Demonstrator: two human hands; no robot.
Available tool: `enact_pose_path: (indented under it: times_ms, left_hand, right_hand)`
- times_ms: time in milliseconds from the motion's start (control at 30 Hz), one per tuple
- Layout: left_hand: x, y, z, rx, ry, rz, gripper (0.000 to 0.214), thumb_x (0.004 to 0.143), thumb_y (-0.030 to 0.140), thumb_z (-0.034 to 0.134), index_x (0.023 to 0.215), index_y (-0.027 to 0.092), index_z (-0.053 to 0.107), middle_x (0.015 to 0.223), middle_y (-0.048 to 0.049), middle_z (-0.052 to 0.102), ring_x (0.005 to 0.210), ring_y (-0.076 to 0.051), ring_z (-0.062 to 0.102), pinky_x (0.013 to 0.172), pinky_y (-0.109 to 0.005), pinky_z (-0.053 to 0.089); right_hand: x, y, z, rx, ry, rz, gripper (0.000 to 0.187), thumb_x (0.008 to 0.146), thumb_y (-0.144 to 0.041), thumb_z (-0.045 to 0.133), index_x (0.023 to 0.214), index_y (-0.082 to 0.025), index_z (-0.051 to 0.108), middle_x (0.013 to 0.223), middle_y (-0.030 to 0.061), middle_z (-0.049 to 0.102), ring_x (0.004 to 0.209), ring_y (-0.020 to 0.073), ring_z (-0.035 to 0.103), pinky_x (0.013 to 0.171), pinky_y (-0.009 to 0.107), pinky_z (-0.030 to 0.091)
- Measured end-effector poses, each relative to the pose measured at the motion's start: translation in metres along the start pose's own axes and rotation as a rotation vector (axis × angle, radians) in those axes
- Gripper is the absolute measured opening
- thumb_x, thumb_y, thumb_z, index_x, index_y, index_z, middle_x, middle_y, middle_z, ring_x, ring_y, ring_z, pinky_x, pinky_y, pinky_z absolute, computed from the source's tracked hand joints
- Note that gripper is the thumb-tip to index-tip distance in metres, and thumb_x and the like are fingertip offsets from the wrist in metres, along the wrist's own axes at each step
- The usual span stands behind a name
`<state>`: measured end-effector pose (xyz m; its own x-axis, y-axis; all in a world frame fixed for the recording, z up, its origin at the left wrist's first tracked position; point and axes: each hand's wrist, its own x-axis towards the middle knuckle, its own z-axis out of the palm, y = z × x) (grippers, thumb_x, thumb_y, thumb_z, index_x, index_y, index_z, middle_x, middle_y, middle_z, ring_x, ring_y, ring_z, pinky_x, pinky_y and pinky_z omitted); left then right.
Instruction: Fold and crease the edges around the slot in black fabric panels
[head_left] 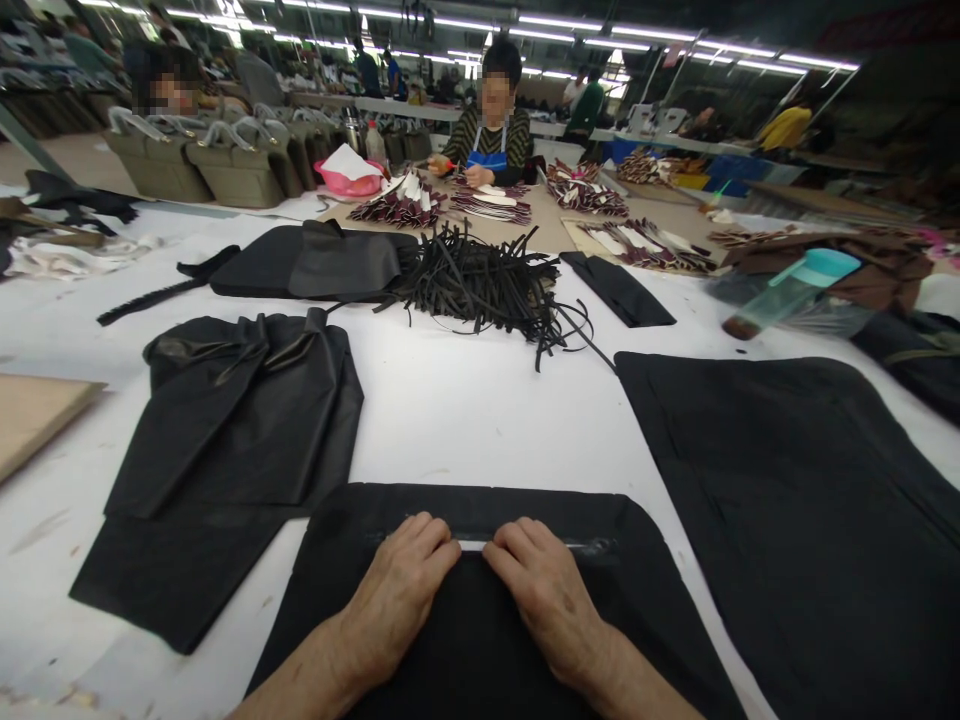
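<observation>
A large black panel (480, 650), looking like leather or coated fabric with rounded corners, lies right in front of me. Across its upper part runs a slot-like edge, where a thin white strip (471, 546) shows between my hands. My left hand (401, 590) has its fingers curled closed on that edge, just left of the strip. On the other side, my right hand (546, 592) mirrors it, its fingers and thumb closed on the same edge. The fingertips of both hands are partly hidden. Shiny patches show on the panel beyond each hand.
Folded black pieces (247, 430) lie to the left and a stack of black panels (795, 500) to the right. Beyond are a heap of black straps (480, 280) and a turquoise-lidded bottle (795, 290). A co-worker (491, 140) sits across the table.
</observation>
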<state>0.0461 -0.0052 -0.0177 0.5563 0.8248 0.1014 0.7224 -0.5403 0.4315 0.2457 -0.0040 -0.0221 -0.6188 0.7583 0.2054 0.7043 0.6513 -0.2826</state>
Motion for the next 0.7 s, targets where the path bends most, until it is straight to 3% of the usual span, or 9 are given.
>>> enact_pose_path:
  times_ms: [333,467,600,700]
  left_hand:
    - [-0.004,0.006,0.003,0.135,-0.052,0.126,0.027,0.083,0.005,0.047,0.107,0.015,0.052,0.100,-0.0068,0.058,0.091,-0.020,0.051,0.083,-0.035,0.047]
    - [0.000,0.011,0.004,0.200,-0.062,0.163,0.026,0.082,0.004,0.048,0.106,0.012,0.054,0.097,-0.0068,0.060,0.088,-0.020,0.053,0.081,-0.033,0.048]
    - [-0.004,0.010,0.012,0.347,-0.036,0.252,0.030,0.079,0.002,0.048,0.107,0.007,0.056,0.097,-0.0089,0.061,0.086,-0.021,0.055,0.082,-0.032,0.048]
    - [-0.009,0.017,0.020,0.514,0.005,0.265,0.035,0.078,0.005,0.045,0.111,0.003,0.055,0.101,-0.0136,0.061,0.091,-0.025,0.055,0.085,-0.037,0.047]
  right_hand:
    - [-0.007,0.002,-0.005,-0.066,0.037,-0.094,0.017,0.091,-0.013,0.043,0.100,-0.014,0.058,0.083,0.0054,0.056,0.076,0.0184,0.047,0.065,0.031,0.039]
    - [-0.007,0.002,-0.004,-0.077,0.030,-0.109,0.017,0.091,-0.014,0.044,0.101,-0.014,0.058,0.084,0.0053,0.056,0.075,0.0184,0.047,0.065,0.031,0.039]
    - [-0.011,0.008,-0.006,-0.098,-0.026,-0.125,0.018,0.090,-0.013,0.044,0.102,-0.013,0.058,0.087,0.0061,0.057,0.077,0.0187,0.048,0.067,0.032,0.040]
    - [-0.017,0.013,-0.010,-0.143,-0.030,-0.139,0.018,0.091,-0.012,0.043,0.100,-0.013,0.058,0.086,0.0067,0.057,0.077,0.0189,0.048,0.067,0.032,0.040]
